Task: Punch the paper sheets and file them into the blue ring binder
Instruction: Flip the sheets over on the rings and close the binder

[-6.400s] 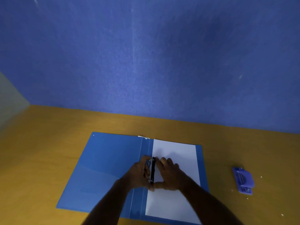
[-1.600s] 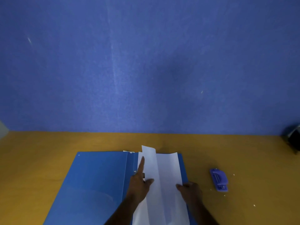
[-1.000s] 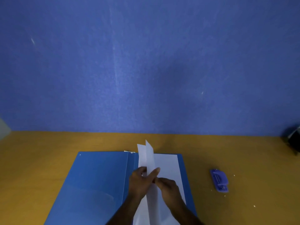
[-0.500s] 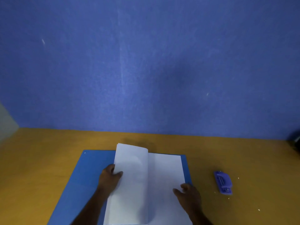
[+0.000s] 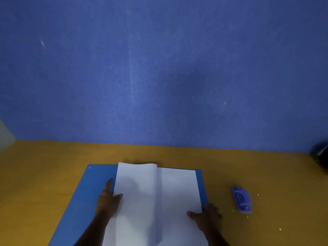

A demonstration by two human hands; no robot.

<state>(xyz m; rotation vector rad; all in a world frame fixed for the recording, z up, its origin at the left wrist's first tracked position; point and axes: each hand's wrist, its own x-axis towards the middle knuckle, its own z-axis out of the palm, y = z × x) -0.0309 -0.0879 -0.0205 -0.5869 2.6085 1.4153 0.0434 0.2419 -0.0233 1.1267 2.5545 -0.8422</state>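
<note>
Lying open on the bench (image 5: 44,174), blue ring binder (image 5: 85,201) holds the white paper sheets (image 5: 177,192), left grip (image 5: 108,199) pinching the turned-over sheet (image 5: 136,189) by its edge, right grip (image 5: 207,215) resting relaxed on the stack's corner.

Office workstation: yellow-brown wooden surface (image 5: 44,174) backed by a blue fabric-covered partition panel (image 5: 159,68) filling the upper frame.

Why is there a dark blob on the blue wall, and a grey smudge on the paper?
Head view: the blob on the wall is a soft shadow; the smudge on the curved sheet is shadow too, just beyond the left hand; dim light, no glare.
</note>
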